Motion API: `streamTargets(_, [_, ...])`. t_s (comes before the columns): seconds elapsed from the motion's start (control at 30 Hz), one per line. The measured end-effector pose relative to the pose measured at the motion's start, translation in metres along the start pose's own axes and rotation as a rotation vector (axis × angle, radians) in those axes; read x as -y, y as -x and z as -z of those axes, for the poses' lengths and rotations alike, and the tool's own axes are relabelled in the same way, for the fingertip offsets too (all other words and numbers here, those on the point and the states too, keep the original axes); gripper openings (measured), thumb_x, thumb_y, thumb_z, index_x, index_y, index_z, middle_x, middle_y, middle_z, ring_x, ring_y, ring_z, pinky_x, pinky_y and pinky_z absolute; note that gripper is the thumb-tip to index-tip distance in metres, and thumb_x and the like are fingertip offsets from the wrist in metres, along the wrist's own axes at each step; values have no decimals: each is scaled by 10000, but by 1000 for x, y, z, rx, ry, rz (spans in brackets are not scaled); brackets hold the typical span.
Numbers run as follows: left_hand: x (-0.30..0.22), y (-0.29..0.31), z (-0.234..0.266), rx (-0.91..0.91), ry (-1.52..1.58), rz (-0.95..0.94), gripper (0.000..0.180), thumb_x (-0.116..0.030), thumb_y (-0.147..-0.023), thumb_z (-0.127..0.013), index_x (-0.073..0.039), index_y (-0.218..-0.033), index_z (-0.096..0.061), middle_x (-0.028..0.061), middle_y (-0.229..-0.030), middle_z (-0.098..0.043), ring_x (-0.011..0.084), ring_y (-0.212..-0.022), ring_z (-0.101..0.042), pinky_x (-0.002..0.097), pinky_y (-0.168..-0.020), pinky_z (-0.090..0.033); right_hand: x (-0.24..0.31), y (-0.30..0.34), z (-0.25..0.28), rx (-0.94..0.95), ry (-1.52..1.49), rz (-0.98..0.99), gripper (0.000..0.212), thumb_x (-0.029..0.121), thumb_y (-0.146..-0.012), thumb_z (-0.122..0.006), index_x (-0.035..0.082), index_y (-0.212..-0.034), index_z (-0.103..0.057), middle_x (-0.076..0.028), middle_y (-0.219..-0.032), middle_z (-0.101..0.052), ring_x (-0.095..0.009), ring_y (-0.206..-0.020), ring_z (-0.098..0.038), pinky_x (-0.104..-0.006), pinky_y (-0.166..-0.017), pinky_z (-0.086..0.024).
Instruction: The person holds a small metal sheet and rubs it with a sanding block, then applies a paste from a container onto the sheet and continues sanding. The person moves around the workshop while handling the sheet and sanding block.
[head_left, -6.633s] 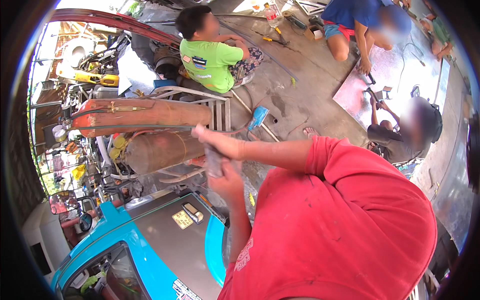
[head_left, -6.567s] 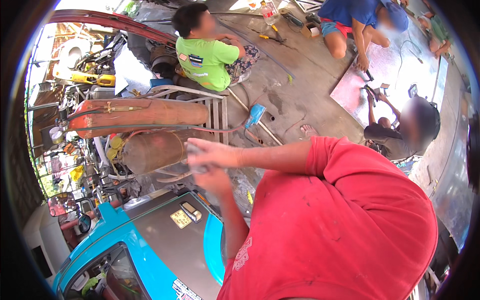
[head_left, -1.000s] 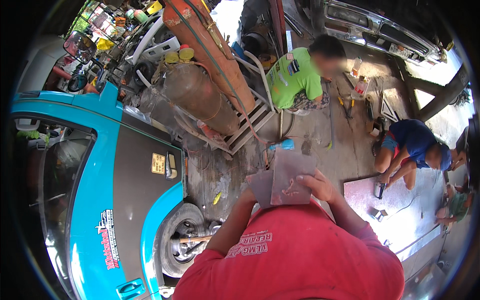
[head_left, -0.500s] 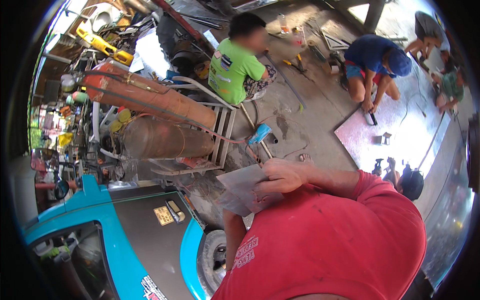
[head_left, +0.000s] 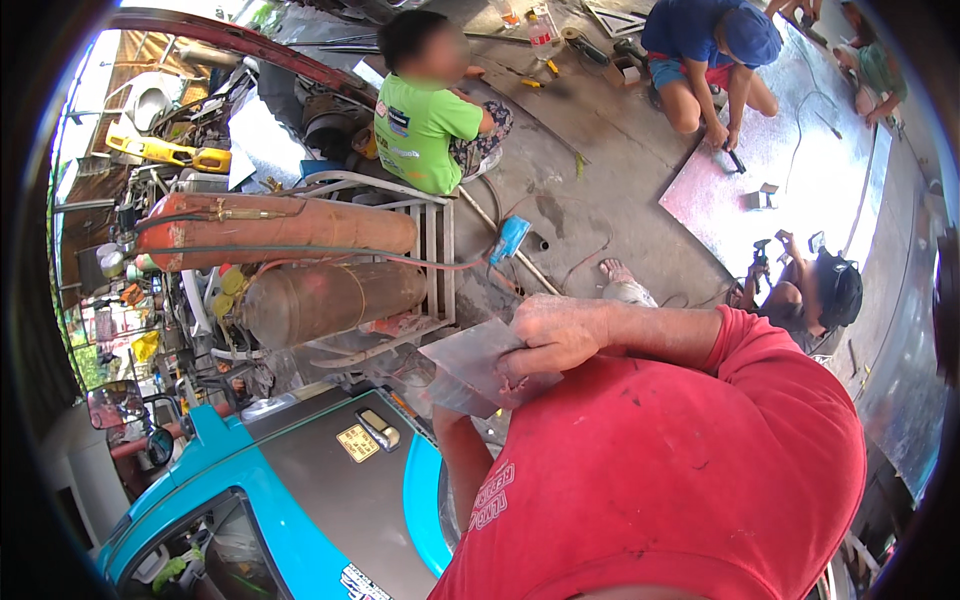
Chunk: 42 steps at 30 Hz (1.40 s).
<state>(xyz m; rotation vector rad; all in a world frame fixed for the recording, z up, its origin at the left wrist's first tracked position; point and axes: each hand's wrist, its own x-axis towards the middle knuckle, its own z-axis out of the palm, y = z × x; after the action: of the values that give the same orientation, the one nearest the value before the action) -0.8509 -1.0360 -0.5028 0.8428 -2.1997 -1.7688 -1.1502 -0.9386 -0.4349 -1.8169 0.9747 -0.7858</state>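
Observation:
A thin grey piece of bent sheet metal (head_left: 470, 353) is held in front of my red shirt, its flat face tilted upward. My right hand (head_left: 560, 332) comes in from the right and presses on its edge with curled fingers. From below, my left hand (head_left: 450, 396) reaches behind the same piece and supports it. Most of the left fingers are hidden by the sheet. Small dark marks show on the metal near the right fingertips.
Two gas cylinders (head_left: 300, 228) lie on a metal cart (head_left: 448, 255) to the left. A turquoise vehicle (head_left: 235, 460) stands at lower left. One person in green (head_left: 428, 135) sits ahead; another in blue (head_left: 690, 40) crouches by a large shiny sheet (head_left: 800, 130). A blue object (head_left: 511, 240) rests near a pole.
My view has shifted, so the surroundings sit differently in the picture. The right fingers have curled further over the sheet metal, which stays between both hands.

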Motion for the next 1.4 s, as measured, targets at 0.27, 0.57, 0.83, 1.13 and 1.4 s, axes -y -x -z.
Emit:
streamTargets(0.27, [-14, -14, -9, 50, -6, 6, 541, -232, -826, -889, -66, -1292, -671, 78, -1221, -705, 233, -1098, -694, 418, -974, -578, -2, 6, 8, -63, -1, -21, 351, 356, -1004, -605, 38, -950, -742, -266, -828, -687, -475, -762, -672, -555, -673, -499])
streamTargets(0.57, [-15, -13, -5, 15, 45, -21, 559, -220, -818, -913, -71, -1297, -668, 68, -1201, -709, 216, -1103, -691, 412, -959, -581, 2, 1, 14, -113, -6, 34, 486, 385, -1004, -613, -40, -789, -711, -295, -738, -650, -499, -702, -655, -561, -643, -507])
streamTargets(0.83, [-1, -10, -11, -23, 8, 20, 518, -220, -820, -900, -74, -1266, -682, 63, -1171, -717, 210, -1074, -695, 408, -930, -580, 6, 0, 17, -89, 65, 59, 547, 407, -1000, -597, -60, -732, -695, -307, -710, -636, -519, -685, -647, -574, -633, -506])
streamTargets(1.13, [9, -16, -15, -69, 67, 59, 473, -218, -844, -873, -76, -1250, -677, 60, -1150, -711, 206, -1048, -689, 404, -908, -577, 7, 4, 16, -88, 68, 20, 544, 419, -1005, -598, -56, -763, -704, -313, -722, -637, -527, -703, -648, -580, -644, -507])
streamTargets(1.4, [16, -28, -24, -61, 106, 77, 434, -216, -865, -849, -78, -1236, -672, 57, -1132, -706, 202, -1025, -685, 401, -889, -574, 0, 12, 14, -127, -82, -34, 529, 399, -1020, -595, -69, -796, -698, -326, -763, -641, -518, -736, -648, -571, -664, -502])
